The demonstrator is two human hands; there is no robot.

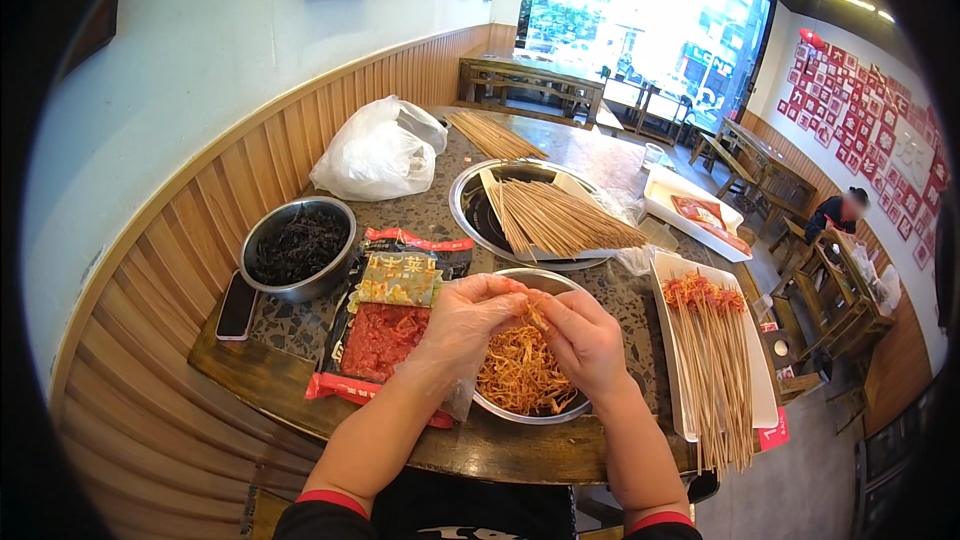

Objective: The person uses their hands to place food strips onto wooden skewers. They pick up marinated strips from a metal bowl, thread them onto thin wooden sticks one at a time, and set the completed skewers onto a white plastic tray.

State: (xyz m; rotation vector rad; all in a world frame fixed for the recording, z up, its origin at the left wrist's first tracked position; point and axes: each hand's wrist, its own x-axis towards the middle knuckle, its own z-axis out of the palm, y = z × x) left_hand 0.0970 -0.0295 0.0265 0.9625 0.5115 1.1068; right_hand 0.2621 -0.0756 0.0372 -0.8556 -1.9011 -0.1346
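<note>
My left hand point(469, 315), in a thin clear plastic glove, meets my right hand point(589, 341) above a steel bowl point(480, 399). Pinched between the fingertips of both hands is a small bundle of food point(535, 313), with orange-brown shreds showing and a bit of red near the left fingers. The fingers hide most of it. Orange-brown shredded food point(525, 375) fills the bowl below. Left of the bowl lies an opened printed package point(397, 277) with sliced red meat point(379, 341) on it. Filled skewers point(709, 360) lie in a white tray point(763, 405) at my right.
Bare bamboo skewers point(562, 217) rest over a round steel-rimmed pan point(459, 199), and more skewers point(495, 133) lie behind. A bowl of dark shreds point(300, 247), a phone point(237, 305) and a white plastic bag point(379, 154) stand left. Another white tray point(664, 191) holds red packets point(705, 214). A person point(832, 214) sits far right.
</note>
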